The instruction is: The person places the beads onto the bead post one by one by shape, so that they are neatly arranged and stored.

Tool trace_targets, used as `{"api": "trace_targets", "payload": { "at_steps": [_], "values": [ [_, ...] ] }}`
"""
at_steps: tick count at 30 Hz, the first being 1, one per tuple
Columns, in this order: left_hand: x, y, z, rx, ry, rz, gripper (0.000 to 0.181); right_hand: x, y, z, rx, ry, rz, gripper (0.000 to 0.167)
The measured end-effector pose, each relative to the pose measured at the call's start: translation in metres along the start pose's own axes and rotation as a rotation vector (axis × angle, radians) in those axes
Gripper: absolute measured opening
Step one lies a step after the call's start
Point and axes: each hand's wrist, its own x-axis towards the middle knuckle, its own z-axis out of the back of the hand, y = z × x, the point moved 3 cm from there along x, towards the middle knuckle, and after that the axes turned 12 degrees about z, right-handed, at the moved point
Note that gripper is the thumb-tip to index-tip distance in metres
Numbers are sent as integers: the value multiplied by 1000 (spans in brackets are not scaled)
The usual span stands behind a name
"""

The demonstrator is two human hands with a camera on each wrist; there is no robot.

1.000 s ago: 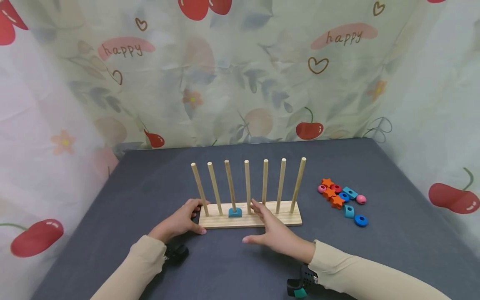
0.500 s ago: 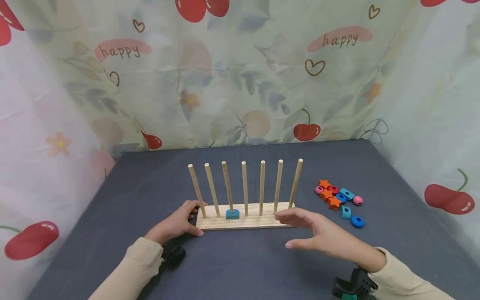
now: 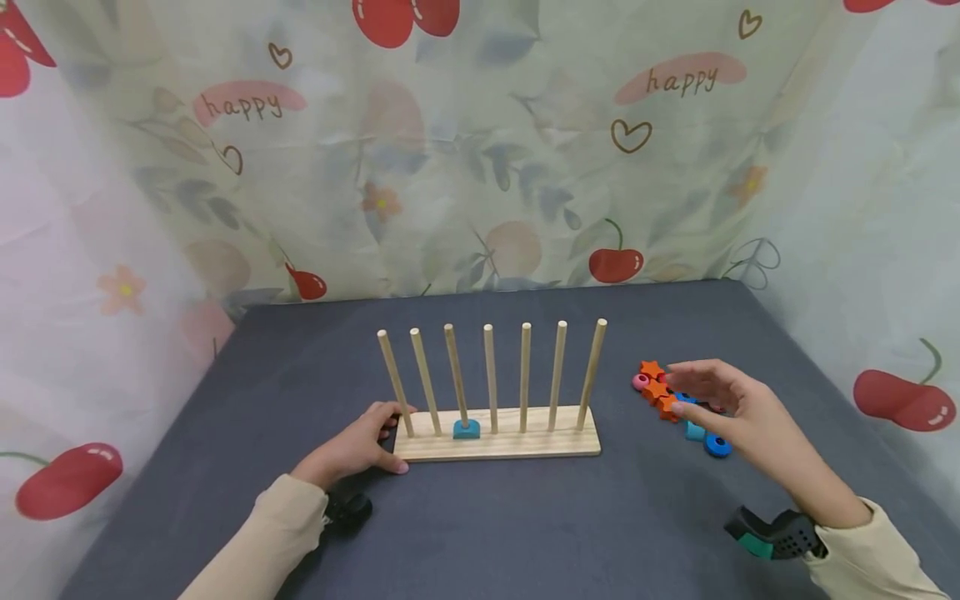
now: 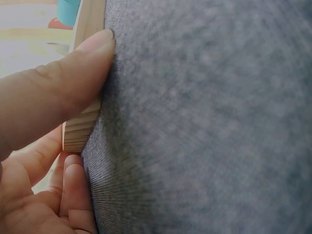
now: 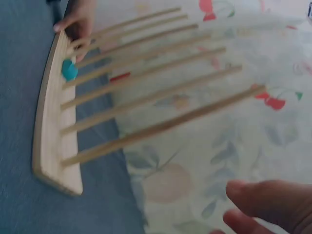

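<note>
A pale wooden base (image 3: 502, 447) carries several upright pegs, and a blue block (image 3: 467, 429) sits at the foot of the third peg from the left. My left hand (image 3: 358, 446) grips the base's left end; in the left wrist view its thumb (image 4: 63, 90) lies along the front edge of the wood (image 4: 80, 131). Over the bead pile at the right hovers my right hand (image 3: 757, 417), thumb and fingers apart and nothing seen between them. It hides part of the pile. Orange stars (image 3: 656, 391), a pink bead (image 3: 641, 382) and a blue ring (image 3: 717, 446) show around it.
The dark grey tabletop (image 3: 525, 525) runs back to a patterned curtain (image 3: 450, 167), with more curtain at both sides. In the right wrist view the pegs (image 5: 165, 124) stick out from the base, left of the right hand's fingers (image 5: 268, 200).
My right hand has moved right, from beside the pegs to above the bead pile. My left hand stays on the base's end, and the blue block remains on its peg.
</note>
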Motion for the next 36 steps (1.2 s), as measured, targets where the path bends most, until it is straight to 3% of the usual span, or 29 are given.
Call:
{"api": "trace_targets", "payload": {
  "at_steps": [3, 6, 12, 18, 27, 36],
  "values": [
    [1, -2, -1, -4, 2, 5, 80, -3, -20, 5, -86, -6, -119, 47],
    [2, -4, -1, -5, -1, 4, 80, -6, -38, 6, -101, 30, -213, 59],
    [2, -4, -1, 3, -12, -1, 80, -12, -67, 2, -119, 116, -334, 66],
    [1, -3, -2, 3, -16, -1, 81, -17, -83, -6, -163, 170, -367, 66],
    [-2, -4, 0, 2, -5, 10, 80, -14, -97, -9, -208, 188, -380, 65],
    [-4, -3, 0, -2, 4, -25, 80, -16, -104, -12, -235, 212, -407, 71]
  ]
}}
